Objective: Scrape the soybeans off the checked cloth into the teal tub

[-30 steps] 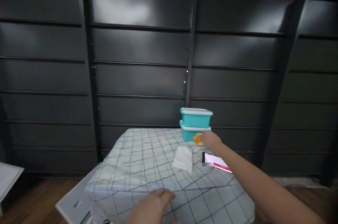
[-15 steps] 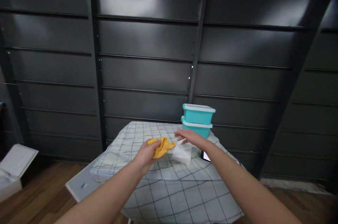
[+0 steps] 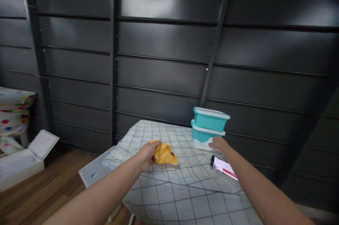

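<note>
My left hand [image 3: 148, 155] is closed on a crumpled yellow cloth [image 3: 164, 154], which hangs out to the right above the table and shows a small dark patch near its edge. Over at the right, my right hand [image 3: 219, 144] grips the edge of a thin white sheet [image 3: 203, 145]; whether it is tissue or plastic I cannot tell. That sheet is just in front of two stacked teal boxes with white lids [image 3: 210, 120]. Below my right hand lies a phone [image 3: 225, 167] with its screen lit, partly covered by my forearm.
A white cloth with dark grid lines [image 3: 169, 196] covers the table. Behind it rises a dark metal panel wall [image 3: 164, 73]. On the wooden floor at left are an open white box [image 3: 23, 165] and, farther back, a stand with a dotted cloth [image 3: 13, 112].
My right hand has moved right, taking the white sheet from the table's middle to the teal boxes. The yellow cloth now hangs more spread out in my left hand. The view has turned left.
</note>
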Available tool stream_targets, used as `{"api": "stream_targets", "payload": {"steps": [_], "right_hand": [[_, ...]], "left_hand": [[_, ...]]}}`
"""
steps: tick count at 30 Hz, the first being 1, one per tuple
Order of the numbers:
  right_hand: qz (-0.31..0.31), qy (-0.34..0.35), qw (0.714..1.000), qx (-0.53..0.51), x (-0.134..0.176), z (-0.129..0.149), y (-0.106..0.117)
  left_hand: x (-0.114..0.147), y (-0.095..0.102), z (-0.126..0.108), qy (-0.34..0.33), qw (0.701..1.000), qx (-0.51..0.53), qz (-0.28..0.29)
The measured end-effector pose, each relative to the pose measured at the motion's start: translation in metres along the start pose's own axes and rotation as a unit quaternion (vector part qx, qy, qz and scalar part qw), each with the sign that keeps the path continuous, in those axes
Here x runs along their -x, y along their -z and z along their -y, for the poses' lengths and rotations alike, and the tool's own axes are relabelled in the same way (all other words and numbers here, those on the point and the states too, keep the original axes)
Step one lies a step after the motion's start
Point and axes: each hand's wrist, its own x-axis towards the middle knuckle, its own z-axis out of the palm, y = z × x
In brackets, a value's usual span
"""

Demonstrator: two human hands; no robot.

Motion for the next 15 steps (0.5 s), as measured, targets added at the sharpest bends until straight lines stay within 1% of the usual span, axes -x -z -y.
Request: {"api": "stream_targets", "payload": {"steps": [1, 3, 4, 5, 6, 7, 8, 9, 10, 11, 12, 13, 14, 15], "right_hand": [[-0.005, -0.010, 1.000, 0.012, 0.001, 0.002, -0.001], [-0.016, -0.010, 1.000, 0.011, 0.009, 0.021, -0.008], [-0.015, 0.010, 1.000, -0.014, 0.016, 0.037, -0.012], [-0.002, 0.047, 0.997, -0.067, 0.024, 0.056, -0.015], [0.039, 0.095, 0.983, -0.151, 0.033, 0.077, -0.018], [0.109, 0.137, 0.954, -0.241, 0.042, 0.097, -0.020], [0.177, 0.161, 0.916, -0.323, 0.051, 0.116, -0.021], [0.241, 0.173, 0.873, -0.388, 0.059, 0.132, -0.021], [0.285, 0.179, 0.835, -0.435, 0.065, 0.145, -0.020], [0.313, 0.176, 0.807, -0.469, 0.069, 0.155, -0.019], [0.328, 0.168, 0.792, -0.487, 0.072, 0.162, -0.019], [0.333, 0.158, 0.790, -0.490, 0.073, 0.166, -0.018], [0.333, 0.147, 0.799, -0.479, 0.073, 0.169, -0.017], [0.332, 0.138, 0.814, -0.457, 0.072, 0.170, -0.017]], "left_hand": [[-0.001, -0.001, -0.002, 0.022, 1.000, 0.004, 0.021], [-0.002, -0.003, -0.006, 0.038, 0.998, 0.004, 0.055], [-0.002, -0.004, -0.008, 0.033, 0.997, 0.004, 0.070], [-0.002, -0.004, -0.010, 0.028, 0.996, 0.005, 0.090], [-0.002, -0.004, -0.012, 0.021, 0.993, 0.008, 0.116], [-0.001, -0.004, -0.014, 0.009, 0.990, 0.016, 0.142], [-0.001, -0.003, -0.016, -0.007, 0.986, 0.026, 0.165], [0.000, -0.003, -0.018, -0.028, 0.982, 0.034, 0.183], [0.001, -0.002, -0.020, -0.051, 0.980, 0.037, 0.191], [0.003, -0.001, -0.023, -0.071, 0.979, 0.030, 0.187], [0.005, 0.000, -0.025, -0.085, 0.981, 0.011, 0.175], [0.007, 0.001, -0.028, -0.092, 0.983, -0.016, 0.156], [0.009, 0.003, -0.030, -0.101, 0.985, -0.046, 0.129], [0.012, 0.005, -0.032, -0.112, 0.986, -0.072, 0.098]]}}
